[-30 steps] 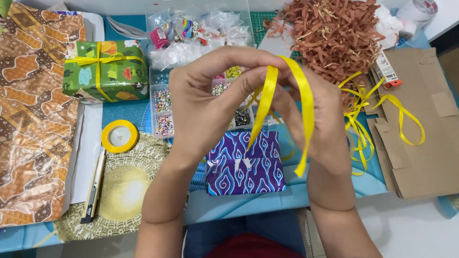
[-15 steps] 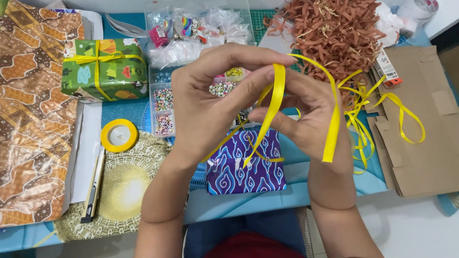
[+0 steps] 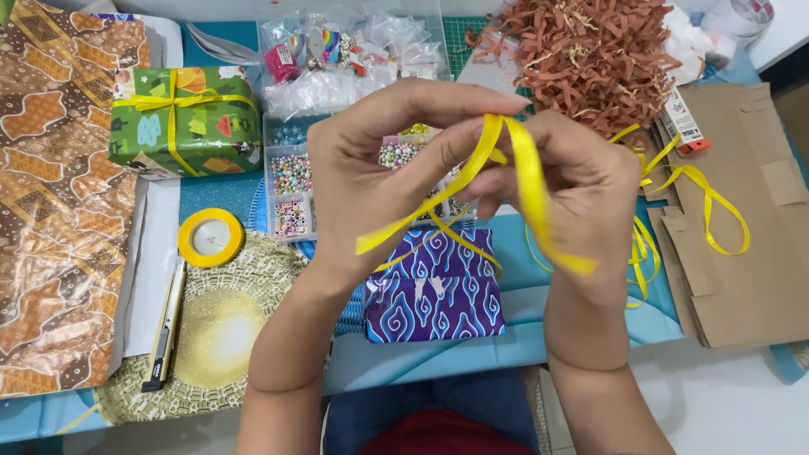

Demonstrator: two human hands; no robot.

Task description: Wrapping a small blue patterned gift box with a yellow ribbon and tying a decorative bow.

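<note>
Holding a yellow ribbon (image 3: 514, 168) up over the table, both hands work close together. The left hand (image 3: 371, 168) pinches the ribbon between thumb and fingers, and one end hangs down toward 7 o'clock. The right hand (image 3: 581, 185) grips the ribbon too, with a loop draped over its fingers toward 5 o'clock. Just below the hands, at 6 o'clock, lies a purple gift box (image 3: 434, 286) with thin ribbon across it. To shape a neat loop, I think it helps to keep the ribbon flat, not twisted, and pinch tight where the strands cross. A ribbon roll (image 3: 210, 238) sits at 9 o'clock, near a wrapped green box (image 3: 181, 122).
</note>
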